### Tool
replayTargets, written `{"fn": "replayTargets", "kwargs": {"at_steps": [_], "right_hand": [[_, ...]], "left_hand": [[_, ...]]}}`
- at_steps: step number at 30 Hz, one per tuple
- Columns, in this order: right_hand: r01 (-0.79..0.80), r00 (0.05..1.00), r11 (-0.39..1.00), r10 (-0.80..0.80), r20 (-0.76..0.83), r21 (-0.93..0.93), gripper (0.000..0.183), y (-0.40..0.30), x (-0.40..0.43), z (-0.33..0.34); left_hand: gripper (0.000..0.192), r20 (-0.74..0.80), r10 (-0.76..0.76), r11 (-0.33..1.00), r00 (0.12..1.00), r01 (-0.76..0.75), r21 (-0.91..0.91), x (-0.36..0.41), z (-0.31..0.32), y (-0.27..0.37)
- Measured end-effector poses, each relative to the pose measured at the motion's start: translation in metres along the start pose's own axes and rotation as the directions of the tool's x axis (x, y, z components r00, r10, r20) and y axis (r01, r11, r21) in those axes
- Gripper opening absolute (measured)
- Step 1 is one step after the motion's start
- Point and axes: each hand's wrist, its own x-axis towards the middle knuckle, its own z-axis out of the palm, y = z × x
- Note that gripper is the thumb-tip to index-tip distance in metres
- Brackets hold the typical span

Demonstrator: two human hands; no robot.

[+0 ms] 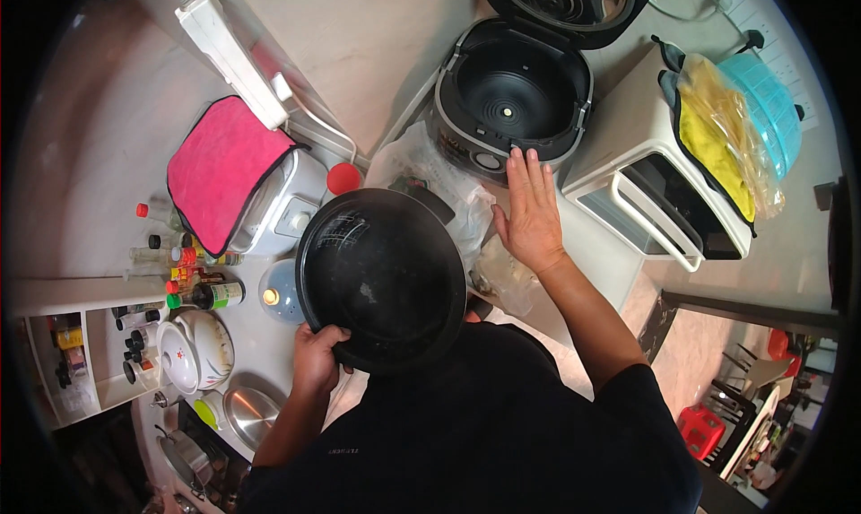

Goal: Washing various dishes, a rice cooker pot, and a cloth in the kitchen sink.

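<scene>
My left hand grips the near left rim of a round black inner pot, its thumb over the edge. A dark tab juts out at the pot's far right rim. My right hand is spread flat, palm down, at the front edge of a black rice cooker; whether it touches the cooker I cannot tell. The cooker's lid stands raised, and no pot sits inside the cooker. Crumpled clear plastic bags lie between the pot and the cooker.
A white appliance under a pink cloth stands left, beside sauce bottles and a lidded white pot. A white countertop oven with a yellow cloth stands right. A white power strip hangs over the upper left.
</scene>
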Motion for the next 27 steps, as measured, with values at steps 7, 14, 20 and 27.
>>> {"fn": "replayTargets", "kwargs": {"at_steps": [7,14,20,27], "right_hand": [[0.128,0.991,0.99,-0.124,0.055,-0.066,0.07,0.013,0.014,0.0],[0.259,0.962,0.961,-0.248,0.118,-0.093,0.066,0.019,0.036,-0.002],[0.403,0.909,0.908,-0.381,0.17,-0.116,0.066,0.02,0.06,-0.006],[0.426,0.891,0.889,-0.379,0.249,-0.17,0.077,0.002,0.095,0.024]], "left_hand": [[0.011,-0.041,-0.003,1.0,0.999,0.004,0.017,-0.002,0.0,0.006],[0.01,-0.023,-0.035,0.999,0.999,0.034,-0.022,-0.001,-0.003,0.0],[0.012,-0.013,-0.032,0.999,0.999,0.032,-0.035,-0.002,0.001,0.002],[0.018,-0.013,-0.045,0.999,0.999,0.045,-0.011,-0.005,0.003,0.004]]}}
